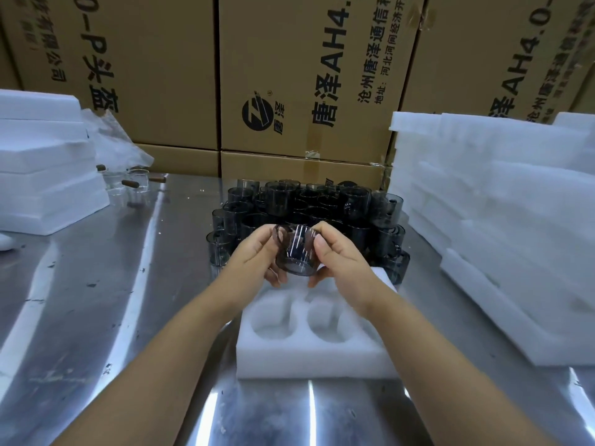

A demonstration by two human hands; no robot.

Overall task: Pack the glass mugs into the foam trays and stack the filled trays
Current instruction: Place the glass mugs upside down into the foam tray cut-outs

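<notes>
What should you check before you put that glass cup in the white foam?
1. The left hand and right hand both hold the mug: ok.
2. The mug is over the foam tray: ok.
3. The two near pockets are empty: ok.
4. The far pockets, hidden behind the hands: cannot tell.
5. The mug is free of cracks: cannot tell.

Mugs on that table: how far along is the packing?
Early for this tray: its visible pockets are empty. The left hand and right hand hold one mug above it. A big cluster of mugs waits behind. The foam stack at left may be finished trays; I cannot tell.
</notes>
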